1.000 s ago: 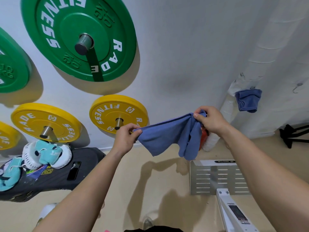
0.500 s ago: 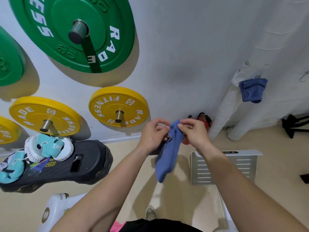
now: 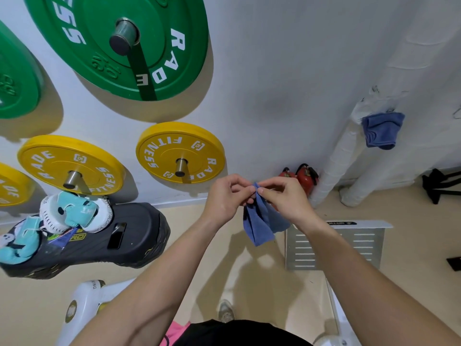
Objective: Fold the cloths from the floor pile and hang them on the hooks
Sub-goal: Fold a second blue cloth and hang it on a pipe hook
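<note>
Over the floor (image 3: 414, 248), up between both hands: blue cloth (image 3: 259, 223), folded narrow, drooping. Pinched at its top edge by left hand (image 3: 224, 198) and right hand (image 3: 287, 201), fingertips close together. Farther right, hung against the white pipe (image 3: 334, 166): second blue cloth (image 3: 381, 131). Behind, red extinguishers (image 3: 305, 177) and yellow weight plate (image 3: 180, 152).

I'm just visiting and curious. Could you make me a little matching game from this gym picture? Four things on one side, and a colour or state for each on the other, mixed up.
Things:
1. near cloth
2. far cloth
3. biggest plate
4. extinguishers

Colour or state:
A. red
B. green
C. pinched by left hand and right hand
D. hangs beside the white pipe

Pairs: 1-C, 2-D, 3-B, 4-A.
</note>
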### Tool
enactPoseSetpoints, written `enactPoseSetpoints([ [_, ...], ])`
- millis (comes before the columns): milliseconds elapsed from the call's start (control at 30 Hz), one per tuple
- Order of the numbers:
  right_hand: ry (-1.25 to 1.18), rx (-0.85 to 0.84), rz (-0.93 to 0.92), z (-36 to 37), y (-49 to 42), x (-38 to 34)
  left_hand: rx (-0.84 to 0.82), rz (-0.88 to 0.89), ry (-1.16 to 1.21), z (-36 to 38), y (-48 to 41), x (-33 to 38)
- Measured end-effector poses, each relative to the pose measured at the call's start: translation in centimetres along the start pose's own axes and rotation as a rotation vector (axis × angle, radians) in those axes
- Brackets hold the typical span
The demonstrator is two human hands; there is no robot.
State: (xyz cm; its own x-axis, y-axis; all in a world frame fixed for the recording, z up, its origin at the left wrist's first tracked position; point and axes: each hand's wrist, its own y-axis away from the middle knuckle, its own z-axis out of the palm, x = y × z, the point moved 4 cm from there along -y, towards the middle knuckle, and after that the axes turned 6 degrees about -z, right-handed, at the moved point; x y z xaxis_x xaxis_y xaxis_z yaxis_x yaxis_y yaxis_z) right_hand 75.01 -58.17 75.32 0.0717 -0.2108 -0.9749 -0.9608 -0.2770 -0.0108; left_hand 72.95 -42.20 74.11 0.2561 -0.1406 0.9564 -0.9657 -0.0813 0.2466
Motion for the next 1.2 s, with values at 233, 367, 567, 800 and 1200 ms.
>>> enactPoseSetpoints([
  [233, -0.106, -0.088, 0.037, 0.2, 0.5, -0.7, 0.008, 0.026, 0.002, 0.3, 0.2, 0.6],
  [367, -0.063, -0.066, 0.028, -0.1, 0.2, -1.0, -0.020, 0.019, 0.016, 0.2, 0.4, 1.2],
  [567, -0.014, -0.135, -0.026, -0.5, -1.5, -2.9, 0.014, 0.203, -0.221, -1.7, -0.4, 1.4],
  [800, -0.060, -0.118, -0.059, -1.6, -2.9, -5.8, -0.152, 0.130, -0.222, -0.6, -1.2, 0.0],
  [1200, 0.137, 0.177, -0.141, -6.7, -4.7, -5.7, -0.053, -0.011, -0.476, -1.0, -0.6, -6.2],
])
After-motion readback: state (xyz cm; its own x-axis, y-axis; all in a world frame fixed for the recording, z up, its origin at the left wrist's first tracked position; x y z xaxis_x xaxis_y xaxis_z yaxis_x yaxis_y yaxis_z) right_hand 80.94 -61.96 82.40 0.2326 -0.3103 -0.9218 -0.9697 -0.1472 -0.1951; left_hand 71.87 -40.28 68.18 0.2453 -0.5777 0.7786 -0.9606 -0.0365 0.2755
